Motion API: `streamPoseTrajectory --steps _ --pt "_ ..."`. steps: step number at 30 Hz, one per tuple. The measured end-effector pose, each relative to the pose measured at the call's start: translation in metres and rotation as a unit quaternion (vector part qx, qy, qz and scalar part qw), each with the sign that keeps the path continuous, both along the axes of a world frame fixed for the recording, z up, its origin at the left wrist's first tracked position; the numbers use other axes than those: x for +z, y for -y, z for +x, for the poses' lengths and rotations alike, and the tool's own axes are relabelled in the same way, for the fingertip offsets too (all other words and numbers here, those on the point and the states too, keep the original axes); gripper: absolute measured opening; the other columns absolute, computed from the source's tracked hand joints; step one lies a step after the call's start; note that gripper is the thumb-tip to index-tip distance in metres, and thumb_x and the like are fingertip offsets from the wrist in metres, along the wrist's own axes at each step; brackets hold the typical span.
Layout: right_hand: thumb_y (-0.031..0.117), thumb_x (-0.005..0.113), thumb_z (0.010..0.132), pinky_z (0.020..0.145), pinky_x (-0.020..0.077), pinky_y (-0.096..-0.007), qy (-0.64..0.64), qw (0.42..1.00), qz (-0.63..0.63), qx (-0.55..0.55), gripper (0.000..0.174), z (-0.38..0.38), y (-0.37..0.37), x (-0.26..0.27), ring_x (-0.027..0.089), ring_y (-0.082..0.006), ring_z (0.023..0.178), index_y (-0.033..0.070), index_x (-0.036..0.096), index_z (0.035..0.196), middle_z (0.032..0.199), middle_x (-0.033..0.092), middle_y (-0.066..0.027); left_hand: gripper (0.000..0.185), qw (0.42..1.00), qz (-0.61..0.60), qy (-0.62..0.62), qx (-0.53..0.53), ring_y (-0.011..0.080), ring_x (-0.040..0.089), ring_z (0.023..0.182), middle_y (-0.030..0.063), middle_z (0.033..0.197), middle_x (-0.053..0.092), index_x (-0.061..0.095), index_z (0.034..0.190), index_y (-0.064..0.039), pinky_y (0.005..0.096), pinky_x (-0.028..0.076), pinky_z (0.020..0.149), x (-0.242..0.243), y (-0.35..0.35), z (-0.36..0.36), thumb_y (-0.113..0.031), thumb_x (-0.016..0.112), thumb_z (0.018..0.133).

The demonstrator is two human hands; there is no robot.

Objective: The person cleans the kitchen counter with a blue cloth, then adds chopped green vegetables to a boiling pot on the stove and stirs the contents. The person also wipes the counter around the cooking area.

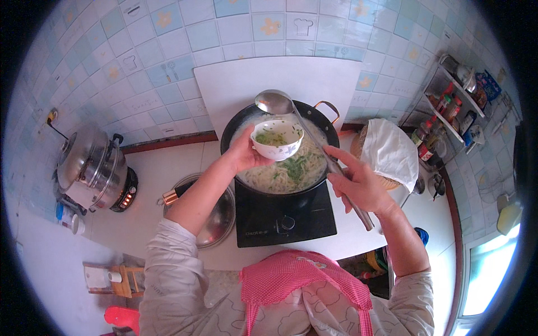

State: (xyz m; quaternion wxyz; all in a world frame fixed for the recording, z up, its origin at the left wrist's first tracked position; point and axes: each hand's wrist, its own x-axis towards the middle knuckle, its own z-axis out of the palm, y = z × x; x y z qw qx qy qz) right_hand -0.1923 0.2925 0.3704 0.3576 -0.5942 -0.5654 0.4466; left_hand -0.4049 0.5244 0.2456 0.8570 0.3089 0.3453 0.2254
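Over a large dark pan (229, 122) of noodles in pale broth with chopped greens (294, 170), my left hand (246, 153) holds a white patterned bowl (277, 150). Bits of green cling to the bowl's inside, and some greens lie in it. My right hand (361, 180) grips the handle of a metal ladle (275, 103), whose bowl is raised above the pan's far side, just beyond the white bowl. The pan stands on a black induction cooker (286, 220).
A metal pan lid (216, 218) lies left of the cooker. Farther left stands a steel steamer pot (98, 168). On the right are a basket covered with a white cloth (388, 151), bottles (424, 134) and a wall rack (458, 96). A white board (269, 75) leans behind the pan.
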Motion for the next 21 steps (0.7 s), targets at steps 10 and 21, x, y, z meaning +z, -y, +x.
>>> streamPoseTrajectory --steps 10,21 --pt "0.013 0.055 0.087 0.041 0.0449 -0.028 0.08 0.997 0.003 -0.005 0.053 0.002 0.002 -0.002 0.051 -0.0136 0.043 0.014 0.037 0.137 0.058 0.052 -0.0053 0.068 0.996 0.046 -0.055 -0.054 0.0309 0.055 0.108 0.0141 0.126 0.051 0.043 0.131 -0.016 0.0477 0.049 0.085 0.009 -0.002 -0.014 -0.066 0.036 0.086" --pt "0.013 0.061 0.078 0.055 0.0478 -0.0424 0.44 0.855 0.272 0.022 0.056 0.013 -0.002 -0.04 0.059 -0.0308 0.059 0.014 0.043 0.131 0.064 0.057 -0.0122 0.076 0.891 0.329 -0.307 -0.049 0.0266 0.06 0.097 0.0143 0.114 0.058 0.049 0.125 -0.007 0.0433 0.054 0.075 0.067 -0.011 -0.016 -0.07 0.04 0.082"
